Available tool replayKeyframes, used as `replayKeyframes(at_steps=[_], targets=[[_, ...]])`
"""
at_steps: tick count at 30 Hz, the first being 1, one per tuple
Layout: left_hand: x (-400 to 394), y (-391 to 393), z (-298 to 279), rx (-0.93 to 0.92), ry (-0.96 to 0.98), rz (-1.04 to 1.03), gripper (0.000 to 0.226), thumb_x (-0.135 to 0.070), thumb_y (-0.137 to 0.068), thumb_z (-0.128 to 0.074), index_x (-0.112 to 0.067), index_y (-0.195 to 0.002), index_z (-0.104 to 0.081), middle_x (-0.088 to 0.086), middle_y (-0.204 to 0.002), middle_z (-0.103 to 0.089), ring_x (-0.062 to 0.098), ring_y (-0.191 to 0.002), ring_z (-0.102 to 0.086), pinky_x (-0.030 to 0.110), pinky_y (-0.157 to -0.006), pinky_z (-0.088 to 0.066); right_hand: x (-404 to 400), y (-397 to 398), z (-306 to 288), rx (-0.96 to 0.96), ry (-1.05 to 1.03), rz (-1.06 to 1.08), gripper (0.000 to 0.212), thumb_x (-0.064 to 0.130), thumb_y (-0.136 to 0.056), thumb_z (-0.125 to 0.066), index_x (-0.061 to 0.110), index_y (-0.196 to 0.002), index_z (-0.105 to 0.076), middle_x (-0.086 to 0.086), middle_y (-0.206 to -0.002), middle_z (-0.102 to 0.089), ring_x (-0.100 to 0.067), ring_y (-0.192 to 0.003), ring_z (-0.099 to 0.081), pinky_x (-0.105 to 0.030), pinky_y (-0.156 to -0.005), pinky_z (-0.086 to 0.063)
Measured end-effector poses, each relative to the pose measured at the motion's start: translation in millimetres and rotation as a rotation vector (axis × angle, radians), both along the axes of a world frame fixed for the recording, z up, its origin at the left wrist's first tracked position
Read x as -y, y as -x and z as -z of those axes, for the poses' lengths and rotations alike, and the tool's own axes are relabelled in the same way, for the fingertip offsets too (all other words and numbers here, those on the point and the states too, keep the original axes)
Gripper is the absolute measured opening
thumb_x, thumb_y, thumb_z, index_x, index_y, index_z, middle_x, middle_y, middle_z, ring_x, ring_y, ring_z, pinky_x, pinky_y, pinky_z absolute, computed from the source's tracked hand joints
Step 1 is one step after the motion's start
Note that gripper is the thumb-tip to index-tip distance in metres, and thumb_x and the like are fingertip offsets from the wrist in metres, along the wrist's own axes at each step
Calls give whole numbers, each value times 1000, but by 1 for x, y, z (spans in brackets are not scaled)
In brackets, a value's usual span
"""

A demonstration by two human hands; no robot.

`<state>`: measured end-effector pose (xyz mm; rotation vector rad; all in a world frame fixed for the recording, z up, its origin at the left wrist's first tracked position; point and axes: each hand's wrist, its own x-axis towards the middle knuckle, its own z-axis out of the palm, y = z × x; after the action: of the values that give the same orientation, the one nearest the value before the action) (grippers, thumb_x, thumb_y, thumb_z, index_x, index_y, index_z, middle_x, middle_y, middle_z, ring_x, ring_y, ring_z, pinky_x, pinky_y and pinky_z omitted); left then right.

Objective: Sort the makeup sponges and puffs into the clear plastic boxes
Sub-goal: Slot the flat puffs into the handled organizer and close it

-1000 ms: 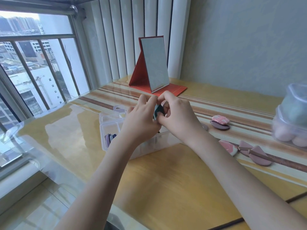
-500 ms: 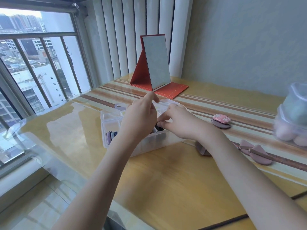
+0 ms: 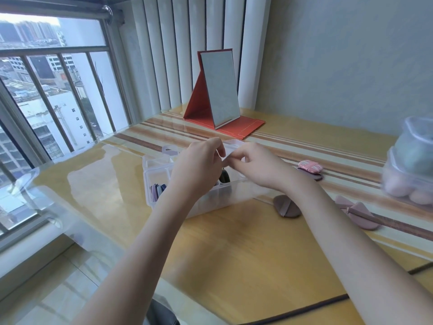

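Your left hand (image 3: 199,165) and right hand (image 3: 255,167) meet over the clear divided box (image 3: 210,198) on the table (image 3: 234,254), fingers curled; what they pinch, you cannot tell. Flat puffs (image 3: 158,191) stand in its left compartment. A brown puff (image 3: 287,205) lies just beside the box.

Two hands, left (image 3: 199,167) and right (image 3: 260,167), above one divided clear box (image 3: 210,200). Right of the right hand: four loose puffs on the table, namely one striped pink (image 3: 310,166), three mauve (image 3: 287,205). Farther right, two stacked clear tubs (image 3: 412,165).
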<state>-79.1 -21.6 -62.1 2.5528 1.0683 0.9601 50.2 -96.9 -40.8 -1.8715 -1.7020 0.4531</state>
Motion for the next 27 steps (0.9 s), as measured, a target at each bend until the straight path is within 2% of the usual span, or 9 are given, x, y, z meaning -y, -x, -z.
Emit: replayKeyframes(at_steps=[3,6,10,13,15,19,23,25,27], targets=[[8,-1,-5,-16,-272,34,20,1,-82,-49,-10,-90,-64,5,-80,-69,29,-68,-62,30,-65,-44,11,-17,-4,-155,-163,65,18,19,-96,-57,26,-97,-74,19,-68,-59,6,-56,-46,-8,-51,-34],[32,-6,-5,18,-517,172,14,-5,-73,-50,-9,-79,-62,3,-68,-64,26,-57,-59,30,-62,-45,29,-44,-5,-248,-191,132,16,14,-93,-61,23,-99,-73,7,-77,-64,-3,-64,-53,-10,-56,-42],[74,-36,17,-197,-306,564,25,-31,-82,-48,-12,-91,-61,2,-88,-64,22,-83,-59,34,-66,-50,57,-83,2,-119,49,231,14,13,-89,-66,24,-93,-73,7,-73,-70,-3,-63,-60,-16,-65,-47],[81,-63,42,-362,-122,597,34,-34,-89,-53,-15,-116,-59,2,-124,-60,20,-115,-52,37,-92,-48,70,-100,19,-51,69,305,17,9,-85,-71,24,-90,-73,4,-93,-73,-10,-85,-66,-29,-88,-51],[75,-73,48,-343,-93,583,35,-29,-95,-47,-14,-126,-55,4,-131,-57,23,-119,-51,37,-96,-45,77,-107,20,-24,138,290,20,8,-85,-70,25,-93,-73,3,-100,-72,-11,-93,-65,-24,-86,-48],[70,-71,46,-175,-42,485,26,-21,-100,-40,-13,-120,-55,10,-113,-64,30,-99,-61,37,-81,-49,85,-131,9,45,313,313,27,11,-85,-71,26,-108,-71,6,-108,-68,-3,-85,-60,-17,-76,-43],[70,-65,44,139,75,366,18,-16,-100,-42,-15,-113,-54,6,-89,-70,27,-77,-64,28,-68,-44,69,-118,25,35,60,318,38,16,-89,-66,32,-123,-61,12,-106,-64,-4,-90,-56,-25,-79,-44],[70,-65,46,205,143,332,15,-20,-100,-40,-21,-113,-47,-10,-73,-68,13,-61,-62,27,-67,-50,58,-95,45,-8,14,229,40,20,-94,-56,46,-125,-53,12,-92,-57,-6,-84,-53,-27,-73,-44],[71,-64,47,230,97,344,9,-19,-100,-41,-18,-105,-48,-25,-62,-59,7,-57,-52,9,-59,-41,48,-82,66,149,-4,135,33,18,-91,-49,45,-108,-56,5,-94,-59,-17,-91,-54,-34,-77,-43]])
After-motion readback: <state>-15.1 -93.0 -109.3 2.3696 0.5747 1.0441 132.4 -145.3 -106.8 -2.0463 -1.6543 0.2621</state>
